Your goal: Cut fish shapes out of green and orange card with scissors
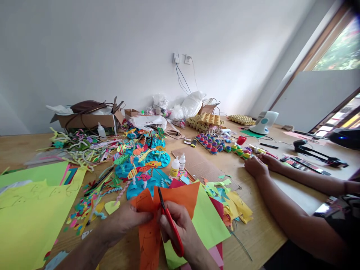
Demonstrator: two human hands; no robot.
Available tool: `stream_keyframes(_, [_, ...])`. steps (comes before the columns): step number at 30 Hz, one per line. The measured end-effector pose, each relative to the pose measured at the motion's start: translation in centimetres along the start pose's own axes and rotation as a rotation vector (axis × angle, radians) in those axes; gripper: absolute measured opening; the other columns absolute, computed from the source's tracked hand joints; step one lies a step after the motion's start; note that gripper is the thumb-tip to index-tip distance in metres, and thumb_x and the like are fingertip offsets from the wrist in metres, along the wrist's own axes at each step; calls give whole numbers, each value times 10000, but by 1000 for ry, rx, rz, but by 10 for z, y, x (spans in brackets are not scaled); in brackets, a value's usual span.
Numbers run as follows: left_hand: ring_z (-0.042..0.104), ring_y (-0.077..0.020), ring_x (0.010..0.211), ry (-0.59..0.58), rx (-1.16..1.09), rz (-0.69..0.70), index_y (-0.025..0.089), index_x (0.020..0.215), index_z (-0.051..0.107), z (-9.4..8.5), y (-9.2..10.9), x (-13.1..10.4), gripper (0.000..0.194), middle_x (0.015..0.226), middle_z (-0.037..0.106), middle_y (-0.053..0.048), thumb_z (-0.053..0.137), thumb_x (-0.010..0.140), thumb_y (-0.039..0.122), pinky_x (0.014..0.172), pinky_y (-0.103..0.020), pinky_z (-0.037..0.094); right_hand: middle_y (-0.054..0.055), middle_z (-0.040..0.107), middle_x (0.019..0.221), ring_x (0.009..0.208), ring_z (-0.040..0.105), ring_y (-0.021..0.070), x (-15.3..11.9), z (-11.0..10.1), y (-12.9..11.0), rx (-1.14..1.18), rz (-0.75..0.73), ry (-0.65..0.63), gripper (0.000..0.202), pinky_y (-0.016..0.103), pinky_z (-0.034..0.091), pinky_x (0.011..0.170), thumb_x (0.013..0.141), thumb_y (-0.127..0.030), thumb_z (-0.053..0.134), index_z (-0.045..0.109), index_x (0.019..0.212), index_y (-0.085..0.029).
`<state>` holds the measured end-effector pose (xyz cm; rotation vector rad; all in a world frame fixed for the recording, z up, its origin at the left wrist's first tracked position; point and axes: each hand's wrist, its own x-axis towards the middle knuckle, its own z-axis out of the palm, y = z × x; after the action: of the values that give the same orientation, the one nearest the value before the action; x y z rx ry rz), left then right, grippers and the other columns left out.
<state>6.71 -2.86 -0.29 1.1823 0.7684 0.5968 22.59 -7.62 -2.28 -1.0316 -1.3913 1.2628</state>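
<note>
Left fingers (145,217) pinch orange paper (149,238); right fingers (176,210) grip red scissors (170,222); cardboard box (101,121) holds brown bag (87,106).

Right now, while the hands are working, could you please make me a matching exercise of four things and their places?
Things:
1. Red-handled scissors
2. Orange paper
3. Wall sockets
4. Large yellow paper

Places:
A. On the wall
B. Held in the right hand
C. At the picture's left edge
D. Pinched by the left hand

Right pairs: 1-B, 2-D, 3-A, 4-C.
</note>
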Motion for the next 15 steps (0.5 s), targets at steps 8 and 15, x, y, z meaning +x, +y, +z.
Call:
stream_keyframes(8, [689,-323,917,81,-100,-102,171,888,746,-11,10,-2,309,871,783,-69,759,646,362,870,-444,492,2,521,648,559,448,159,-32,-43,-18,-373,-141,603,343,255,376,510,709,-446,687,619,936,-198])
stream_keyframes(15, [672,-303,968,50,-3,-9,259,925,755,3,25,-4,251,898,783,6,739,681,316,874,-377,499,20,609,736,625,511,174,-53,-47,-27,-361,-9,388,290,265,405,574,675,-381,708,635,900,-212])
